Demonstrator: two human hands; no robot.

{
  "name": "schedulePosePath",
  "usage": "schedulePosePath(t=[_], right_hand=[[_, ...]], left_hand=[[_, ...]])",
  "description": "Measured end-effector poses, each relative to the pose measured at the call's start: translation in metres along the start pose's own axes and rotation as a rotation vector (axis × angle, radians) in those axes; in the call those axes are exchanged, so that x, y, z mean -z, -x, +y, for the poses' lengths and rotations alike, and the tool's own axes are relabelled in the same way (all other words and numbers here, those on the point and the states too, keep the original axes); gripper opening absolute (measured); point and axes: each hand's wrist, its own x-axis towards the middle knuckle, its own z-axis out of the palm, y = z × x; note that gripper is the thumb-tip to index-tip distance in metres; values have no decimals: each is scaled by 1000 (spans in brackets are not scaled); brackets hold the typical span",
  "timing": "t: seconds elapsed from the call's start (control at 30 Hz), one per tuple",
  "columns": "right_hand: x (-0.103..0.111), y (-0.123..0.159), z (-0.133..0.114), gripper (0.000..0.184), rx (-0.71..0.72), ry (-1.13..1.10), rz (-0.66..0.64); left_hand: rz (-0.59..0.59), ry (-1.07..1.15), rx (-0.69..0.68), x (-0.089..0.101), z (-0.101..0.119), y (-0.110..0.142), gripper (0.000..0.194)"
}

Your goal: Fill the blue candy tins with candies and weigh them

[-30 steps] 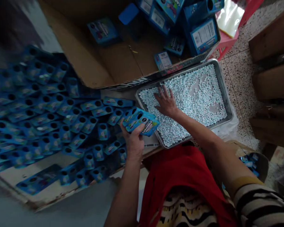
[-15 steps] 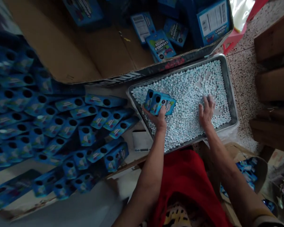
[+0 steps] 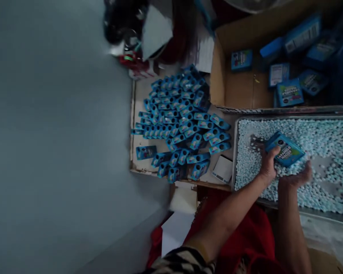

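Note:
My left hand (image 3: 267,163) is closed on a small stack of blue candy boxes (image 3: 285,150) and holds it just above a metal tray (image 3: 235,152). The tray is filled with small pale blue pellets (image 3: 328,137). My right hand (image 3: 296,177) sits right under the boxes, cupped with its fingers curled, and pellets seem to lie in it. A bare grey streak shows in the pellets to the left of the boxes.
Several open blue boxes (image 3: 179,125) lie in a heap on a cardboard sheet left of the tray. Behind it stands an open carton (image 3: 236,89) with more blue boxes (image 3: 289,92). A grey wall (image 3: 59,133) fills the left side. A red cloth (image 3: 245,236) covers my lap.
The view has swung left and turned. My left hand has carried the boxes further over the tray. My right hand has come from the tray's right side to just under them.

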Motion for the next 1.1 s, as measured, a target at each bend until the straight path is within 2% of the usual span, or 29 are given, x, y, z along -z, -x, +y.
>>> schedulePosePath(t=[0.07, 0.13, 0.27, 0.33, 0.4, 0.5, 0.57, 0.67, 0.8, 1.1], right_hand=[[-7, -11, -1, 41, -163, -217, -5], [-15, -21, -4, 29, -300, -361, -38], [-30, -21, -25, 16, -460, -501, -96], [-36, -10, -45, 12, -485, -566, -173], [-44, 4, -67, 14, -497, -597, -262], [-59, 23, -97, 19, -463, -602, -302], [-68, 33, -113, 21, -429, -561, -342], [-76, 42, -130, 24, -352, -434, -407], [-83, 44, -134, 33, -231, -291, -431], [-92, 37, -114, 45, -157, -198, -493]], left_hand=[[-85, -10, -34, 4, 15, 5, 72], [-160, -113, -133, 14, 38, 5, 75], [-152, -519, -460, 53, 87, -14, 91], [-148, -755, -636, 76, 99, -28, 94], [-192, -925, -759, 95, 100, -40, 92], [-360, -1037, -902, 113, 88, -45, 86], [-419, -1039, -956, 117, 81, -41, 82], [-441, -1062, -973, 118, 79, -34, 80], [-510, -1136, -971, 118, 83, -35, 86], [-528, -1192, -972, 125, 81, -37, 89]])
